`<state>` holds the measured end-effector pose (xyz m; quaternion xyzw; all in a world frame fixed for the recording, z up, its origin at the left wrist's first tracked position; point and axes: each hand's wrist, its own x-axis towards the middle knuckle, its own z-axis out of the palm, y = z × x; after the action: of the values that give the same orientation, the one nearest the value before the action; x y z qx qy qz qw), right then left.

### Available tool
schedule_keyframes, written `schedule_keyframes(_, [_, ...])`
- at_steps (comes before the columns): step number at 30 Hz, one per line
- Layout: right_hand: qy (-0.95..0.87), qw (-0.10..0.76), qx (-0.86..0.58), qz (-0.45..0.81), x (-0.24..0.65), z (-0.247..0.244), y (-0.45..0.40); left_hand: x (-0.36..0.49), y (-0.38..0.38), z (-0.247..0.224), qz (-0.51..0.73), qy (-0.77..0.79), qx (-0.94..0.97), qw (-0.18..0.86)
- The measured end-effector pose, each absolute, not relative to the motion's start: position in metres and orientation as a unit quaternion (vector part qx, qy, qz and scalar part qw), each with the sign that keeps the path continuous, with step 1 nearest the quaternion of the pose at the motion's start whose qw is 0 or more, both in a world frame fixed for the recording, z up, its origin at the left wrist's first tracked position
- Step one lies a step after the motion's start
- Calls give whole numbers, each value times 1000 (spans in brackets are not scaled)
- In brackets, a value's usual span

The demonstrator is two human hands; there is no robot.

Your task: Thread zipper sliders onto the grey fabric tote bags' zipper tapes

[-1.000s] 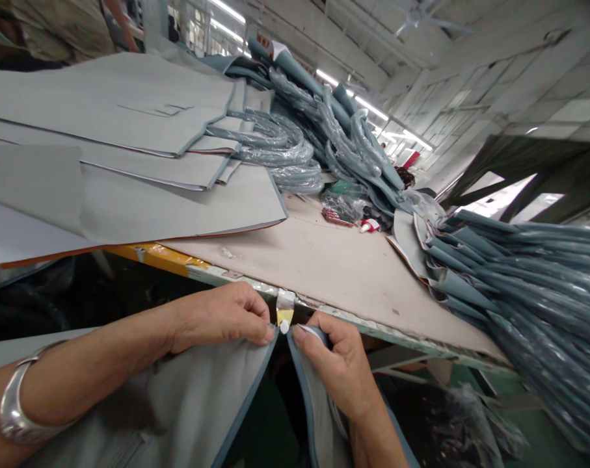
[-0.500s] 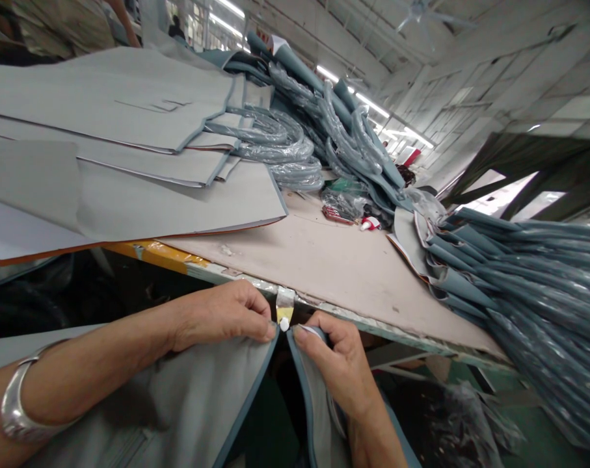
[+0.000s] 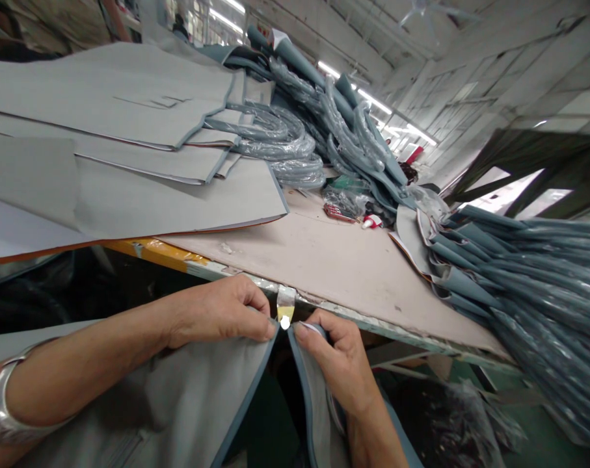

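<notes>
My left hand [image 3: 221,311] is closed, its thumb and fingers pinching the corner of a grey fabric panel [image 3: 201,396] edged with blue binding. A wide silver bangle [image 3: 6,406] circles that wrist. Opposite it, my right hand [image 3: 337,356] pinches the bound edge of another stretch of grey fabric [image 3: 319,396], which hangs downward. Between the fingertips sits a small white knob [image 3: 285,322], just below a clear and yellow tape tab [image 3: 285,300] on the table's front edge. Both fabric edges come close to the knob; whether they touch it, I cannot tell.
Large grey panels [image 3: 187,201] lie stacked on the table [image 3: 324,260] at left. Plastic-wrapped blue-grey coils [image 3: 295,143] are heaped behind. A red-and-white small bottle [image 3: 371,221] lies near them. Long blue-grey bundles [image 3: 543,279] drape over the right end. A person [image 3: 55,26] stands at far left.
Both hands keep their pinch on the fabric edges at the white knob. My left forearm and bangle have shifted slightly left; the view has moved a little.
</notes>
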<state>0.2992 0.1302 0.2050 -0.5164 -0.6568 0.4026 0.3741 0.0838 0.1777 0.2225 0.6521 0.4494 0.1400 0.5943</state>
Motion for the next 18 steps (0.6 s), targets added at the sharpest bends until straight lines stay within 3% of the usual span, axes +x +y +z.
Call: schedule_keyframes(18, [-655, 368, -523, 404, 298, 204, 131, 83, 181, 220, 133, 451, 666, 579])
